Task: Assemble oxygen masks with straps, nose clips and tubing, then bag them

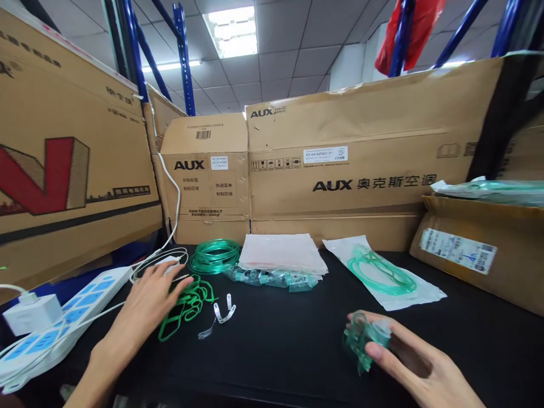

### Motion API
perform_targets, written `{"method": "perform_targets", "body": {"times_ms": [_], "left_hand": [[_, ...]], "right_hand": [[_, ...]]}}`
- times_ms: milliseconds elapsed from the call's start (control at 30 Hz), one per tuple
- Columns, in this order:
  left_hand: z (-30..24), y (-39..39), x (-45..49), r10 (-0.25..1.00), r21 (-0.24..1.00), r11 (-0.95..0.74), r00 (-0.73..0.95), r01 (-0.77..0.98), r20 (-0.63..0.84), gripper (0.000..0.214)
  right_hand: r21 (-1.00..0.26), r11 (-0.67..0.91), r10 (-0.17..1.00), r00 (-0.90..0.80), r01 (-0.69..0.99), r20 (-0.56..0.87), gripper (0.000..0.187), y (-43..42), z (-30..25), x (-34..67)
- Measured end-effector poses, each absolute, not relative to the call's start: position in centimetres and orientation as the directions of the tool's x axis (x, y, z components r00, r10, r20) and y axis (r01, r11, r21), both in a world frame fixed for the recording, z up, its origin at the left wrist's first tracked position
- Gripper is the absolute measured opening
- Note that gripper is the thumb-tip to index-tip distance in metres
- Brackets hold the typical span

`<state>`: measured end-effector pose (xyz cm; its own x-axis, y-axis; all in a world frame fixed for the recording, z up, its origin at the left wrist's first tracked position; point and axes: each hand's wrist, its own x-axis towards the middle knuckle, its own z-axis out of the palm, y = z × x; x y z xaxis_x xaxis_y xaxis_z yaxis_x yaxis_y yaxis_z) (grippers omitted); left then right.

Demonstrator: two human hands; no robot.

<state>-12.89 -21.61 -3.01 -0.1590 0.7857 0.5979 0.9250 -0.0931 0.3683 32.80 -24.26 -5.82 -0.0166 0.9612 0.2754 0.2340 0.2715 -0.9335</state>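
Right hand gripping translucent green piece, left hand just beside green bands, its hold unclear

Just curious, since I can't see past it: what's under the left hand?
By the left hand, part of a white object and white cable show, with green cord near the thumb. Whatever lies directly beneath the palm is covered.

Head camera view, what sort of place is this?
Probably a workstation in a warehouse or storeroom: blue racking stands behind large AUX cartons, and a power strip lies on the black table.
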Motion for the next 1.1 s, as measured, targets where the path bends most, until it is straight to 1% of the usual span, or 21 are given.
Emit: {"method": "perform_targets", "body": {"times_ms": [67,133,167,267,300,367,400,467,533,567,667,700,733,800,867,967,1033,1100], "left_hand": [[-2.9,-22.2,-10.9,0.757,0.336,-0.134,-0.122,0.932,0.642,0.063],[-2.7,-23.2,-7.3,0.761,0.329,-0.261,-0.016,0.908,0.649,0.052],[-2.7,-23.8,-5.1,0.776,0.363,-0.335,0.037,0.869,0.629,0.044],[-3.2,-25.2,1.8,0.851,0.503,-0.478,0.237,0.720,0.469,0.029],[-3.4,-25.5,3.8,0.868,0.551,-0.481,0.286,0.682,0.405,0.027],[-3.9,-25.5,6.6,0.891,0.641,-0.454,0.309,0.619,0.332,0.025],[-4.2,-25.4,7.5,0.896,0.678,-0.443,0.310,0.587,0.317,0.024],[-4.6,-24.9,8.4,0.899,0.742,-0.433,0.301,0.511,0.317,0.025],[-5.1,-24.5,8.5,0.899,0.797,-0.426,0.299,0.428,0.320,0.028],[-5.3,-24.3,8.4,0.899,0.822,-0.420,0.298,0.384,0.320,0.029],[-5.6,-24.3,7.9,0.893,0.876,-0.419,0.286,0.239,0.348,0.031],[-5.6,-24.4,7.8,0.887,0.885,-0.425,0.281,0.188,0.366,0.031],[-5.6,-24.5,7.7,0.882,0.892,-0.431,0.276,0.140,0.382,0.029],[-5.7,-24.8,7.7,0.873,0.897,-0.437,0.268,0.061,0.407,0.027],[-5.7,-25.0,7.5,0.874,0.897,-0.438,0.258,0.052,0.412,0.026],[-5.7,-25.3,7.1,0.886,0.877,-0.437,0.263,0.200,0.381,0.030],[-5.6,-25.4,6.7,0.897,0.867,-0.415,0.284,0.275,0.339,0.034],[-5.2,-25.5,6.4,0.906,0.885,-0.374,0.313,0.276,0.286,0.032]], "right_hand": [[-0.903,0.306,0.947,-0.002,0.301,0.320,0.045,-24.2,-5.7,32.8],[-0.895,0.337,0.938,-0.020,0.294,0.347,0.046,-24.1,-5.8,32.4],[-0.897,0.355,0.933,-0.038,0.263,0.359,0.047,-24.1,-5.9,32.1],[-0.883,0.424,0.905,-0.138,0.200,0.403,0.043,-24.2,-6.2,31.5],[-0.868,0.449,0.891,-0.177,0.210,0.418,0.039,-24.3,-6.2,31.4],[-0.818,0.504,0.860,-0.244,0.277,0.448,0.022,-24.5,-6.2,31.3],[-0.781,0.536,0.842,-0.270,0.320,0.468,0.018,-24.5,-6.1,31.2],[-0.698,0.603,0.797,-0.296,0.385,0.526,0.020,-24.5,-6.2,31.0],[-0.635,0.659,0.752,-0.337,0.403,0.567,0.011,-24.2,-6.4,30.6],[-0.610,0.682,0.731,-0.369,0.403,0.574,0.014,-24.0,-6.6,30.3],[-0.530,0.741,0.671,-0.452,0.412,0.587,0.043,-23.3,-7.2,29.6],[-0.520,0.744,0.668,-0.454,0.420,0.589,0.051,-23.1,-7.4,29.3],[-0.529,0.732,0.681,-0.436,0.429,0.589,0.055,-23.0,-7.5,29.1],[-0.586,0.677,0.735,-0.380,0.445,0.561,0.051,-22.9,-7.5,28.7],[-0.632,0.633,0.774,-0.343,0.447,0.533,0.042,-23.0,-7.3,28.6],[-0.635,0.653,0.757,-0.341,0.413,0.558,0.032,-23.4,-6.8,28.5],[-0.639,0.662,0.750,-0.333,0.392,0.572,0.032,-23.6,-6.5,28.5],[-0.658,0.650,0.760,-0.322,0.380,0.564,0.033,-23.6,-6.4,28.6]]}}
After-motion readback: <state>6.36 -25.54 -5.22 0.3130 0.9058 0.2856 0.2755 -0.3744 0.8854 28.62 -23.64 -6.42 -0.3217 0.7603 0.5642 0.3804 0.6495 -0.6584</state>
